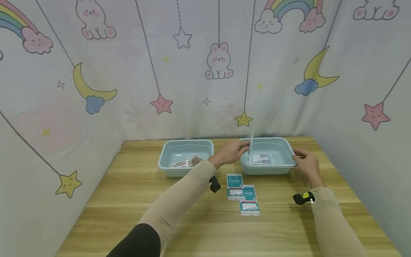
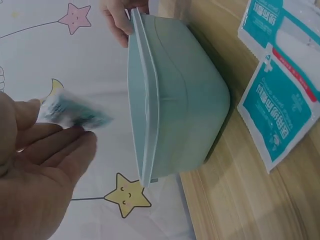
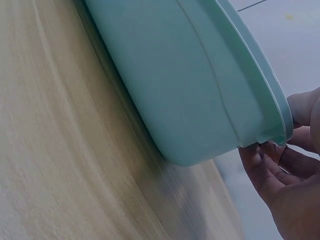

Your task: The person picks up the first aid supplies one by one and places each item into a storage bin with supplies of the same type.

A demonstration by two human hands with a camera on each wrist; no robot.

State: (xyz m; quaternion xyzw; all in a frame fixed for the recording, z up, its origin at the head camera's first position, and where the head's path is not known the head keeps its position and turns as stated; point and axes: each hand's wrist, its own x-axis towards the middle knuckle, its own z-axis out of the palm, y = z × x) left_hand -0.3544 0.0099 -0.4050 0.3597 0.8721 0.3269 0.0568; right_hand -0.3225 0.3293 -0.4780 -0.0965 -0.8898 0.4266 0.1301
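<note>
My left hand (image 1: 232,151) pinches a small clear-and-teal packet (image 2: 75,111) between thumb and fingers, above the left side of the right-hand light blue basin (image 1: 268,170). The packet stands roughly upright in the head view and looks blurred in the left wrist view. On the basin's right rim, my right hand (image 1: 308,165) holds on with the thumb over the edge and fingers (image 3: 267,172) curled underneath. A flat packet with a whitish face (image 1: 261,159) lies inside that basin. Two teal-and-white sealed packets (image 1: 235,182) lie overlapping on the table in front of it.
A second light blue basin (image 1: 173,172) stands to the left, holding several slim wrapped brownish sticks (image 1: 192,161); my left forearm passes close by its right side. Both basins stand near the back edge of the wood-grain table (image 1: 128,200), before a patterned curtain (image 1: 192,78).
</note>
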